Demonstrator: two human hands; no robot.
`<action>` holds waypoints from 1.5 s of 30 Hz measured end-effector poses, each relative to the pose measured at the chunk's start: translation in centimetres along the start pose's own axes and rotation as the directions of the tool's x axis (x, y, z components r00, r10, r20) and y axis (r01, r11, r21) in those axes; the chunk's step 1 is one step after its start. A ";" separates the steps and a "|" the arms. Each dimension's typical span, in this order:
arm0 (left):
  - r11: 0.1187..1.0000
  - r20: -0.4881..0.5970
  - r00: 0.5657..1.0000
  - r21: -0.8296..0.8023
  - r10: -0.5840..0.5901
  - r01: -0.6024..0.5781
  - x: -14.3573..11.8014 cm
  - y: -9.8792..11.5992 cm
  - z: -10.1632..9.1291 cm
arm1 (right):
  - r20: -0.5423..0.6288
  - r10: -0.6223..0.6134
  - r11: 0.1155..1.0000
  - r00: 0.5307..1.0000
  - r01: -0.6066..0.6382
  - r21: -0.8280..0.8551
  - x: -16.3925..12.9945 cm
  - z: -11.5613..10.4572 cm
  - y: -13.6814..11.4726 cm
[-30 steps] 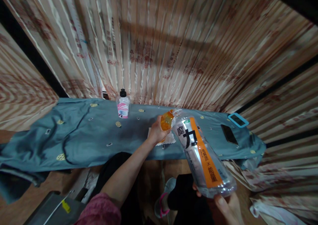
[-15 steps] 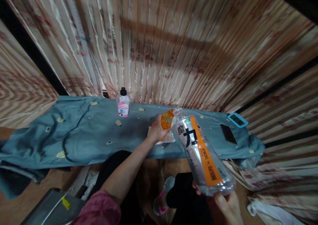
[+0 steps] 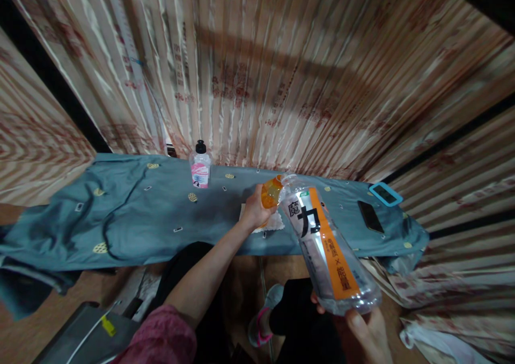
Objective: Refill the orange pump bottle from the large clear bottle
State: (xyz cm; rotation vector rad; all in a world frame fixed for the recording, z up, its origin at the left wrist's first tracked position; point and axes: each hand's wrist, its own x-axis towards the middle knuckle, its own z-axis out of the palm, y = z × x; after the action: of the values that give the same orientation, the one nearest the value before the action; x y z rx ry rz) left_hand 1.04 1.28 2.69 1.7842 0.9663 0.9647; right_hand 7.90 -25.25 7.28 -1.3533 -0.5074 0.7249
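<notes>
My left hand (image 3: 254, 211) is wrapped round a small see-through orange container (image 3: 271, 191), held just above the cloth-covered table. My right hand (image 3: 366, 329) grips the base of a big clear plastic drink bottle (image 3: 328, 246) with a silver and orange label. The bottle is tilted, its neck pointing up and left, and its mouth meets or nearly meets the orange container's opening. I cannot tell whether liquid is passing between them. Under the left hand lies a white paper napkin (image 3: 276, 223), partly covered.
A clear pump-top bottle (image 3: 200, 165) with a black cap and pink label stands on the blue-grey cloth (image 3: 132, 208). To the right lie a dark phone (image 3: 370, 217) and a blue-framed device (image 3: 385, 193). A pleated curtain (image 3: 249, 85) hangs behind.
Both hands keep the same hold, with the bottle mouth still at the orange container. Only a very slight shift of the view shows.
</notes>
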 end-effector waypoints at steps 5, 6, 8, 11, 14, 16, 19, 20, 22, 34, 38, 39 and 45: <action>1.000 0.002 1.000 -0.012 0.019 -0.019 0.0 0.0 -0.1 | 0.009 -0.017 1.000 1.000 0.017 -0.008 0.0 0.1 0.0; 1.000 0.001 1.000 -0.014 0.018 -0.018 0.0 0.1 -0.1 | 0.012 -0.018 1.000 1.000 0.019 -0.015 0.0 0.1 0.0; 1.000 0.005 1.000 -0.012 0.010 -0.010 -0.1 0.2 -0.2 | 0.008 -0.021 1.000 1.000 0.021 -0.017 0.0 0.1 0.0; 1.000 0.014 1.000 -0.010 0.001 -0.001 -0.1 0.2 -0.2 | 0.004 -0.030 1.000 1.000 0.030 -0.001 0.1 0.0 0.1; 0.999 0.009 1.000 -0.032 0.010 -0.010 -0.1 0.0 -0.1 | 0.007 -0.032 0.999 0.999 0.032 -0.007 0.1 -0.2 0.4; 0.999 0.002 1.000 -0.035 0.018 -0.018 0.0 -0.1 0.0 | 0.013 -0.036 0.999 0.999 0.036 -0.017 0.2 -0.5 0.6; 1.000 -0.006 1.000 -0.013 0.026 -0.026 0.0 -0.2 0.0 | 0.025 -0.037 0.998 0.999 0.038 -0.046 0.2 -0.9 0.8; 1.000 -0.006 1.000 -0.008 0.025 -0.025 0.0 -0.2 0.0 | 0.027 -0.034 0.998 0.999 0.035 -0.056 0.3 -0.9 0.8; 1.000 -0.002 1.000 -0.008 0.021 -0.021 0.0 -0.2 -0.1 | 0.030 -0.033 0.997 0.999 0.035 -0.064 0.3 -1.0 0.7; 1.000 -0.007 1.000 -0.018 0.012 -0.013 0.0 -0.2 0.0 | 0.033 -0.030 0.999 0.999 0.031 -0.033 0.2 -0.6 0.3; 1.000 -0.004 1.000 -0.024 0.010 -0.010 0.0 -0.2 0.0 | 0.046 -0.025 0.999 0.999 0.027 -0.045 0.2 -0.5 0.2; 1.000 -0.004 1.000 -0.019 0.009 -0.009 0.0 -0.2 0.0 | 0.045 -0.030 0.998 0.999 0.032 -0.045 0.2 -0.4 0.2; 1.000 0.006 1.000 -0.007 -0.015 0.015 -0.1 0.1 -0.2 | 0.008 -0.040 0.998 0.999 0.040 -0.053 0.1 -0.2 0.2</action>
State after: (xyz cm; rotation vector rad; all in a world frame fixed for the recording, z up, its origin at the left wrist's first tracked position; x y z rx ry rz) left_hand 0.88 1.18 2.84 1.7703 0.9703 0.9520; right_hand 8.08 -25.27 7.01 -1.3866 -0.5610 0.6877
